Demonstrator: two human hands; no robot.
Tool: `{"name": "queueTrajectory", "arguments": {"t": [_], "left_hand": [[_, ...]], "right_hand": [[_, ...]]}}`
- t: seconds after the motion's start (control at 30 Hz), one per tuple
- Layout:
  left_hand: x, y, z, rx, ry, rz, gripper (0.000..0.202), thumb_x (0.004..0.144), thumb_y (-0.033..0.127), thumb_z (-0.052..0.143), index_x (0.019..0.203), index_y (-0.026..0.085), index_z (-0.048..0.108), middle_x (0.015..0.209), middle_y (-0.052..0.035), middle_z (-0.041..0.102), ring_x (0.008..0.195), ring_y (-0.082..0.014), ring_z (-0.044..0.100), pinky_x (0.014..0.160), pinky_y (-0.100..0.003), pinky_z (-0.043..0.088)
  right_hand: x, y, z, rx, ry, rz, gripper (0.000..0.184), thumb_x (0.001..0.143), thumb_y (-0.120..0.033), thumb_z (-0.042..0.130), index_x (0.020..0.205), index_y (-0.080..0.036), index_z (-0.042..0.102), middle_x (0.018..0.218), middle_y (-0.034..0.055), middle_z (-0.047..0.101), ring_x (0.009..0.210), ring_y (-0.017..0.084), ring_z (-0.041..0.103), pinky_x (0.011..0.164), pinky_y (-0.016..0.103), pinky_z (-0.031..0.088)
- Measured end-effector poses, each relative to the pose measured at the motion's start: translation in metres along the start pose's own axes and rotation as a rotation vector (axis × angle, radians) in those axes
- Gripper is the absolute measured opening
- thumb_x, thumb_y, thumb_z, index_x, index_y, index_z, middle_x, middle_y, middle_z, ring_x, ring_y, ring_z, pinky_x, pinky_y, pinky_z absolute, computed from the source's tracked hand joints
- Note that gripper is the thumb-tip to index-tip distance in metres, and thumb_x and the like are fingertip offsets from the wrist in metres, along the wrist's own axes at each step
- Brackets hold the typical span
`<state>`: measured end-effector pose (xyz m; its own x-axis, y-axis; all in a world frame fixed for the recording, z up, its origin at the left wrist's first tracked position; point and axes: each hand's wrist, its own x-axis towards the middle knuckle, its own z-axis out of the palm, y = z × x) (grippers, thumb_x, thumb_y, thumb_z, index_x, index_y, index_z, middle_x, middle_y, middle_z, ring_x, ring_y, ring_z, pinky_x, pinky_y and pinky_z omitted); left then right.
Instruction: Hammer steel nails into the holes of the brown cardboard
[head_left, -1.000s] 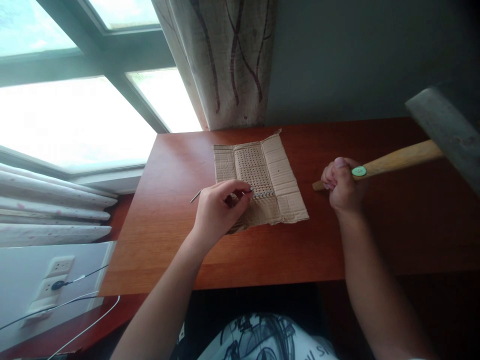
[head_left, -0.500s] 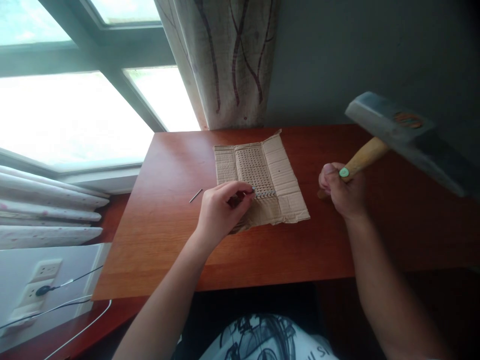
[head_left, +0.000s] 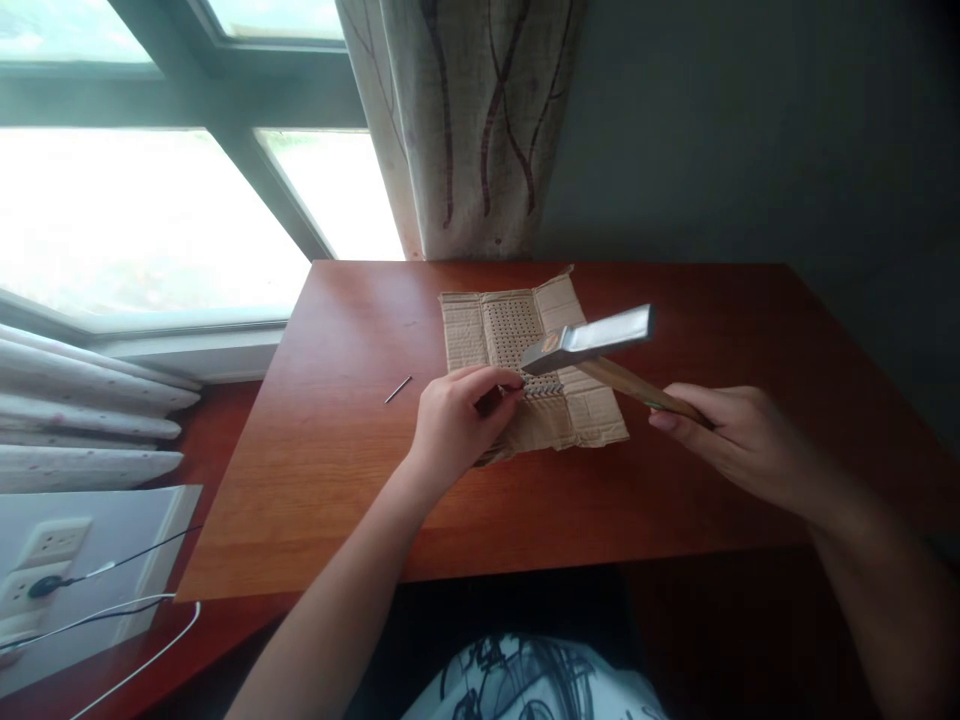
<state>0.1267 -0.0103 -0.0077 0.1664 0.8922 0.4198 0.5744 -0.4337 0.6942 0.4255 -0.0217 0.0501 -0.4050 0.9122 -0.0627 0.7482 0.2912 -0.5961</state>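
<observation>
My right hand (head_left: pixel 739 430) grips the wooden handle of a hammer (head_left: pixel 609 333). The hammer's metal head hangs over the cardboard, its striking end close to the fingertips of my left hand (head_left: pixel 465 415). My left thumb and finger are pinched together at the holed panel; whatever is between them is too small and hidden to name. The panel (head_left: pixel 510 330), with rows of small holes, lies in the middle of a creased cardboard sheet (head_left: pixel 592 405). A row of small shiny metal pieces (head_left: pixel 544 391) runs along its near edge. The hammer head covers part of the panel.
A thin metal rod (head_left: pixel 398 389) lies on the wooden table (head_left: pixel 337 480), left of the cardboard. Beyond the table are a window (head_left: pixel 112 220), a patterned curtain (head_left: pixel 465 130) and a dark wall. Cables run from a wall socket (head_left: pixel 54 560) at the lower left.
The hammer has swung down and left from its raised position at the right, bringing its head over the panel. My left hand stays pinched at the same spot. The view has shifted slightly.
</observation>
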Motion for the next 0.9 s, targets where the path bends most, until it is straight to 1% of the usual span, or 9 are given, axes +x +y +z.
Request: {"name": "queueTrajectory", "arguments": {"t": [0.13,0.2,0.33,0.53,0.73,0.9], "left_hand": [[0.000,0.000,0.000,-0.016,-0.006,-0.008,0.007,0.085,0.018,0.066,0.085,0.020,0.073,0.075,0.0007,0.072,0.061,-0.0095,0.059,0.057,-0.020,0.045],[0.000,0.000,0.000,-0.012,-0.010,-0.010,0.007,0.085,0.018,0.066,0.085,0.020,0.073,0.073,0.0007,0.071,0.060,-0.0098,0.059,0.056,-0.020,0.044],[0.001,-0.001,0.000,-0.003,-0.021,-0.015,0.007,0.084,0.018,0.066,0.086,0.020,0.073,0.073,0.0009,0.071,0.061,-0.0100,0.060,0.055,-0.020,0.043],[0.000,-0.001,0.000,-0.024,-0.008,-0.010,0.007,0.084,0.018,0.066,0.085,0.019,0.073,0.074,0.0006,0.072,0.061,-0.0099,0.060,0.057,-0.020,0.045],[0.001,-0.002,-0.001,0.008,-0.023,-0.010,0.007,0.084,0.016,0.067,0.085,0.020,0.073,0.074,0.0009,0.072,0.061,-0.0102,0.060,0.056,-0.020,0.044],[0.001,-0.001,-0.001,-0.002,-0.030,-0.009,0.007,0.085,0.018,0.067,0.086,0.020,0.073,0.075,0.0009,0.072,0.062,-0.0104,0.061,0.057,-0.020,0.045]], "right_hand": [[-0.004,-0.009,-0.012,-0.083,0.033,-0.007,0.040,0.097,-0.054,0.051,0.071,-0.022,0.051,0.057,-0.0038,0.042,0.049,0.012,0.041,0.049,0.028,0.030],[-0.005,-0.012,-0.014,-0.101,0.020,-0.011,0.041,0.097,-0.054,0.051,0.070,-0.023,0.050,0.056,-0.0039,0.042,0.049,0.012,0.040,0.049,0.028,0.030],[-0.004,-0.015,-0.012,-0.104,-0.051,0.005,0.043,0.097,-0.054,0.051,0.069,-0.022,0.049,0.057,-0.0037,0.044,0.050,0.012,0.042,0.050,0.027,0.031],[-0.006,-0.017,-0.014,-0.102,0.022,0.027,0.043,0.096,-0.057,0.049,0.069,-0.023,0.048,0.055,-0.0033,0.041,0.048,0.012,0.040,0.048,0.028,0.029],[-0.002,-0.016,-0.014,-0.118,-0.060,0.035,0.044,0.096,-0.056,0.051,0.068,-0.022,0.048,0.057,-0.0034,0.045,0.050,0.012,0.043,0.051,0.028,0.031],[-0.004,-0.016,-0.014,-0.111,-0.014,0.049,0.046,0.095,-0.058,0.050,0.067,-0.023,0.045,0.055,-0.0037,0.042,0.048,0.012,0.041,0.050,0.028,0.029]]}}
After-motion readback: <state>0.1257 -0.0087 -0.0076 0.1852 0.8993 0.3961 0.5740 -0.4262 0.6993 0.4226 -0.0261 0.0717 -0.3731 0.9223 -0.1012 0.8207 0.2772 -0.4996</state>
